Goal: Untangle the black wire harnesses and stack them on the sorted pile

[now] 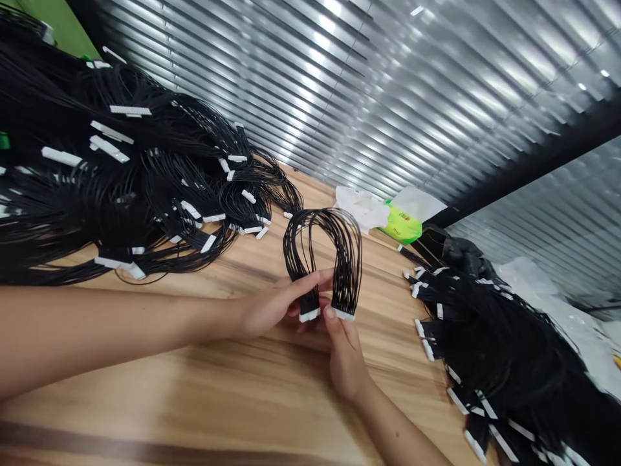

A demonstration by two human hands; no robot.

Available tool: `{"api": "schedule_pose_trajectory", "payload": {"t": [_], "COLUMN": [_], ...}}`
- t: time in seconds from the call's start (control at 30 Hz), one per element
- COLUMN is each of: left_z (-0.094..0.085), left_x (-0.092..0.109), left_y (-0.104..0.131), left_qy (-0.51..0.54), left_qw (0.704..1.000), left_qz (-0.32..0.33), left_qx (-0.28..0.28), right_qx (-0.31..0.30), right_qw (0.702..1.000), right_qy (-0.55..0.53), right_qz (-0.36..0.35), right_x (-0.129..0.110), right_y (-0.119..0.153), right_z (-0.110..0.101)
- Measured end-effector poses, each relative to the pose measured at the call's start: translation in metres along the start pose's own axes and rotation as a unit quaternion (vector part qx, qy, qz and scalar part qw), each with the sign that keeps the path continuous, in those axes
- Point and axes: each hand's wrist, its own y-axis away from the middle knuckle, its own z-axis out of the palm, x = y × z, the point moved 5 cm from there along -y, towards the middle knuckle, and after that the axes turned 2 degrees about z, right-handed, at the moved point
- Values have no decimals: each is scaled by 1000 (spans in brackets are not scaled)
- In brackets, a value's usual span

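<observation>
A black wire harness (348,259) arches upward in a loop in front of me, with a white connector at each end. My left hand (276,304) is closed around the left leg of the loop, just above its white connector (309,315). At the other end, my right hand (347,359) pinches the right-hand white connector (343,314) with the thumb on its near face. Both connectors hang side by side, a small gap apart, above the wooden table (233,395). Some of the fingers are hidden behind the wires.
A large heap of black harnesses (160,168) with white connectors covers the left side. Another pile of harnesses (509,349) lies on the right. At the back are a green packet (403,225) and white tissue (359,206), before a corrugated metal wall (310,84).
</observation>
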Motion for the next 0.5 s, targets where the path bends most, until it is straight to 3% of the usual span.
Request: {"api": "schedule_pose_trajectory", "payload": {"t": [0.17,0.37,0.5], "left_z": [8,4,3], "left_x": [9,5,5], "left_y": [-3,-2,1], "left_qy": [21,0,-19], "left_qw": [998,1000,999], "left_qz": [40,18,9], "left_qx": [-51,-23,-43], "right_qx": [-33,-81,-106], "right_qw": [999,995,991], "right_qy": [-23,-41,-69], "right_qz": [-21,-52,-49], "right_x": [-7,-9,-13], "right_y": [1,4,8], "right_z": [1,9,12]}}
